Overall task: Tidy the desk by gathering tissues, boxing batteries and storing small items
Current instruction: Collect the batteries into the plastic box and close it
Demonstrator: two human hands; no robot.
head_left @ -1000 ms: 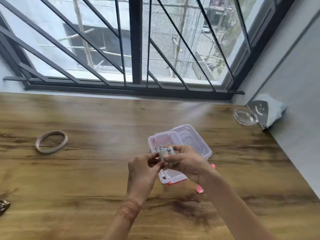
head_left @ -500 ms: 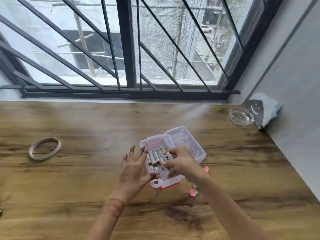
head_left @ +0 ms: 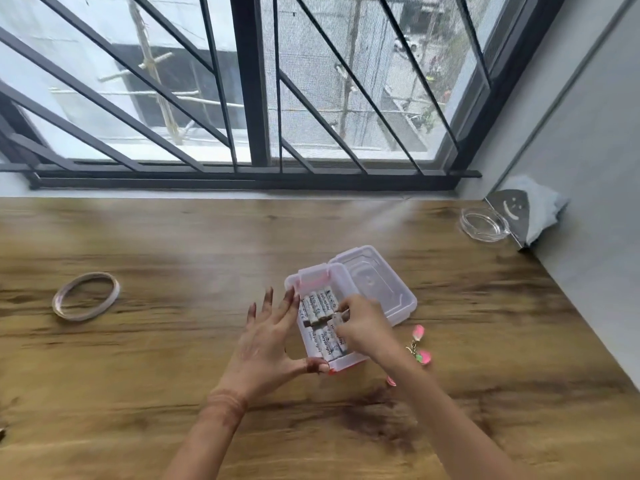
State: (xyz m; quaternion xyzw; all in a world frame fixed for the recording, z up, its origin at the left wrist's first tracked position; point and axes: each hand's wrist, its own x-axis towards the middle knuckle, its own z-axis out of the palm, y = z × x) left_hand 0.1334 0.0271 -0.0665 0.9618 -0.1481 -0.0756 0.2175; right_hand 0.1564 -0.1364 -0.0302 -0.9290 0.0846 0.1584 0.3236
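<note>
A small clear plastic box (head_left: 337, 364) with pink clasps sits open on the wooden desk, its lid (head_left: 375, 282) folded back to the right. Several white batteries (head_left: 317, 306) lie in two rows inside it. My left hand (head_left: 266, 344) rests flat against the box's left wall, fingers spread and thumb on its front corner. My right hand (head_left: 363, 325) reaches in from the right and pinches one battery (head_left: 337, 320) at the middle of the box. A pink keychain (head_left: 419, 346) lies just right of the box.
A roll of tape (head_left: 86, 296) lies at the left of the desk (head_left: 173, 375). At the back right stand a clear glass dish (head_left: 483, 223) and a metal holder with tissues (head_left: 530, 213) against the grey wall. A barred window runs along the back.
Both hands held a bunch of batteries above the box a second ago. They have come down: the batteries lie in the box, my left hand steadies it, my right hand places one.
</note>
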